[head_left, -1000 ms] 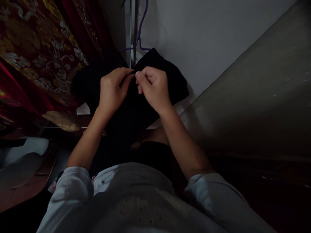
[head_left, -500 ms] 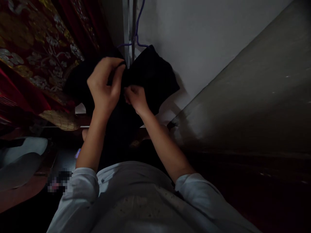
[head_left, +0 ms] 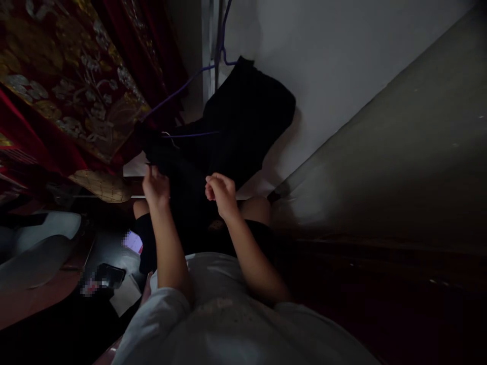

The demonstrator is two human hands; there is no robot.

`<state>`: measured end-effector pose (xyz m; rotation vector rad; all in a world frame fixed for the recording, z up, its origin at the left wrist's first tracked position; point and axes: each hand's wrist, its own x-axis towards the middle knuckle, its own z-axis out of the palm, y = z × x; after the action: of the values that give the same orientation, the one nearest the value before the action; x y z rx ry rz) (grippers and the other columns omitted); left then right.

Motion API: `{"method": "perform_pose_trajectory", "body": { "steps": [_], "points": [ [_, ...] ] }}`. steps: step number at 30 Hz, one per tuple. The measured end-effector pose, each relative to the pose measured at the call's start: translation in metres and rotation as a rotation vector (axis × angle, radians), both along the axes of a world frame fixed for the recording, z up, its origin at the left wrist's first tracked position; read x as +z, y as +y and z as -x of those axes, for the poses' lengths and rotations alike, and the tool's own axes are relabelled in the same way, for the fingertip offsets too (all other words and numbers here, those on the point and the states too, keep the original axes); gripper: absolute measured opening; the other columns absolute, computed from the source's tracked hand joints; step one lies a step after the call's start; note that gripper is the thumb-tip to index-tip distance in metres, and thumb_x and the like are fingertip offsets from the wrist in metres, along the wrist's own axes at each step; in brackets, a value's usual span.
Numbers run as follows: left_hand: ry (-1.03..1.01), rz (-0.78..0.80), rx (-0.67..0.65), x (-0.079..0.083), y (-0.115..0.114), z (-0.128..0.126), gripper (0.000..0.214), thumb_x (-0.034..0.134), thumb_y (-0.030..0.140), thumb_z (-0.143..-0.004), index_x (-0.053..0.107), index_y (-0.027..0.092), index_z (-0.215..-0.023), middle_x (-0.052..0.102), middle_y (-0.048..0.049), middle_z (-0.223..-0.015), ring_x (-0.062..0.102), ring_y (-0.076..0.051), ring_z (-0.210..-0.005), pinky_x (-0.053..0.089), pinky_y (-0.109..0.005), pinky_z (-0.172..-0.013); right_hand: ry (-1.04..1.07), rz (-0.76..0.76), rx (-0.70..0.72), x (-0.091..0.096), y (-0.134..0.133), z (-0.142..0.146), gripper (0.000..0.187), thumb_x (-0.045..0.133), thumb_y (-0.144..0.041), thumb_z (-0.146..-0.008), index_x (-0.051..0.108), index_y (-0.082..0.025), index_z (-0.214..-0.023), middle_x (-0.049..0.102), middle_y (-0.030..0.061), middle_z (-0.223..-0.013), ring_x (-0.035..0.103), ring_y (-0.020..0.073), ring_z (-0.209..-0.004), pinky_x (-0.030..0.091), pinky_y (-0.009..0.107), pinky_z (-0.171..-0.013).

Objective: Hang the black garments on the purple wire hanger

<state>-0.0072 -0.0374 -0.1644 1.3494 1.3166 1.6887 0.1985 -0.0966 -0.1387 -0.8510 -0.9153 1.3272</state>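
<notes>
A black garment hangs in front of me on a purple hanger, its right side spread against the wall. The hanger's thin lower bar shows across the dark cloth, with a small pale curved piece beside it. My left hand is closed at the garment's lower left, fingertips pinched on its dark cloth. To the right, my right hand is curled with the thumb on top, closed on the garment's lower part. Dark cloth stretches between the hands; its folds are hard to make out.
A red cloth with gold and silver embroidery hangs at left. Behind the hanger stands a metal post by the grey wall. Lower left lie a lit phone, a dark phone and white paper.
Both hands have come down towards me and moved further apart. More of the purple hanger is uncovered, and the garment's left side has dropped lower. The view has shifted slightly.
</notes>
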Motion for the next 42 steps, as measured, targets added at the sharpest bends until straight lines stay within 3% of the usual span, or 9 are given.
{"method": "perform_pose_trajectory", "body": {
  "steps": [4, 11, 18, 23, 26, 29, 32, 37, 42],
  "points": [
    [-0.077, 0.084, 0.020, -0.029, -0.018, -0.049, 0.054, 0.061, 0.073, -0.091, 0.064, 0.020, -0.086, 0.067, -0.0014, -0.076, 0.068, -0.017, -0.082, 0.054, -0.033, -0.074, 0.167, 0.124, -0.160, -0.011, 0.008, -0.019, 0.029, 0.068, -0.036, -0.073, 0.048, -0.020, -0.061, 0.044, -0.0060, -0.049, 0.037, 0.0043, -0.040, 0.022, 0.019, -0.039],
    [-0.019, -0.141, -0.007, 0.019, -0.036, -0.079, 0.030, 0.070, 0.049, -0.094, 0.072, 0.019, -0.098, 0.072, -0.0061, -0.101, 0.068, -0.019, -0.099, 0.054, -0.032, -0.093, 0.361, 0.428, -0.289, -0.041, 0.024, -0.043, 0.027, 0.065, -0.037, -0.070, 0.043, -0.021, -0.071, 0.039, -0.0094, -0.052, 0.034, 0.0055, -0.044, 0.027, 0.018, -0.044],
    [0.001, -0.221, -0.165, 0.034, -0.051, -0.112, 0.016, 0.072, 0.036, -0.096, 0.076, 0.020, -0.098, 0.072, -0.0066, -0.099, 0.068, -0.019, -0.098, 0.052, -0.031, -0.093, -0.090, -0.124, 0.061, -0.032, 0.011, -0.027, 0.044, 0.070, -0.016, -0.063, 0.067, -0.024, -0.106, 0.069, 0.0006, -0.108, 0.063, 0.0168, -0.101, 0.051, 0.027, -0.091],
    [0.186, -0.242, -0.032, 0.044, -0.039, -0.100, 0.028, 0.071, 0.048, -0.095, 0.078, 0.021, -0.097, 0.067, -0.0090, -0.108, 0.062, -0.023, -0.112, 0.049, -0.035, -0.102, -0.231, -0.193, 0.232, -0.011, 0.019, -0.023, 0.006, 0.066, -0.021, -0.077, 0.068, -0.021, -0.082, 0.064, -0.0023, -0.079, 0.059, 0.0145, -0.077, 0.050, 0.026, -0.076],
    [0.200, -0.092, -0.263, 0.036, -0.030, -0.082, 0.046, 0.053, 0.062, -0.101, 0.074, 0.023, -0.111, 0.067, -0.0097, -0.115, 0.062, -0.024, -0.116, 0.049, -0.037, -0.104, -0.400, -0.214, 0.267, 0.016, 0.036, -0.039, 0.020, 0.060, -0.021, -0.079, 0.060, -0.018, -0.059, 0.050, -0.0038, -0.058, 0.045, 0.0102, -0.058, 0.037, 0.022, -0.056],
    [0.247, 0.039, -0.533, 0.011, -0.025, -0.068, 0.055, 0.043, 0.066, -0.103, 0.072, 0.021, -0.115, 0.071, -0.0090, -0.105, 0.066, -0.026, -0.104, 0.053, -0.039, -0.098, -0.432, -0.387, 0.158, 0.051, 0.061, -0.056, 0.016, 0.060, -0.013, -0.076, 0.064, -0.018, -0.061, 0.058, -0.0026, -0.063, 0.052, 0.0100, -0.064, 0.041, 0.021, -0.061],
    [0.377, 0.030, -0.490, -0.012, -0.025, -0.058, 0.048, 0.056, 0.061, -0.099, 0.072, 0.017, -0.093, 0.068, -0.0073, -0.086, 0.065, -0.024, -0.084, 0.053, -0.037, -0.085, -0.337, -0.394, 0.050, 0.069, 0.091, -0.062, 0.014, 0.064, -0.008, -0.071, 0.071, -0.018, -0.077, 0.069, -0.0011, -0.081, 0.062, 0.0113, -0.077, 0.049, 0.021, -0.069],
    [0.368, -0.060, -0.307, 0.002, -0.021, -0.043, 0.043, 0.059, 0.053, -0.100, 0.066, 0.017, -0.077, 0.064, -0.0058, -0.085, 0.062, -0.020, -0.084, 0.051, -0.033, -0.082, -0.289, -0.267, -0.085, 0.047, 0.139, -0.061, 0.004, 0.071, -0.022, -0.080, 0.067, -0.022, -0.081, 0.067, -0.0037, -0.076, 0.060, 0.0115, -0.074, 0.051, 0.021, -0.067],
    [0.303, 0.332, -0.700, 0.010, -0.011, -0.032, 0.047, 0.064, 0.060, -0.094, 0.065, 0.016, -0.076, 0.062, -0.0036, -0.078, 0.058, -0.016, -0.073, 0.050, -0.029, -0.070, -0.526, -0.207, -0.117, 0.030, 0.148, -0.079, 0.041, 0.065, -0.017, -0.087, 0.044, -0.019, -0.053, 0.035, -0.0069, -0.050, 0.032, 0.0075, -0.049, 0.026, 0.020, -0.046]
  ]
}}
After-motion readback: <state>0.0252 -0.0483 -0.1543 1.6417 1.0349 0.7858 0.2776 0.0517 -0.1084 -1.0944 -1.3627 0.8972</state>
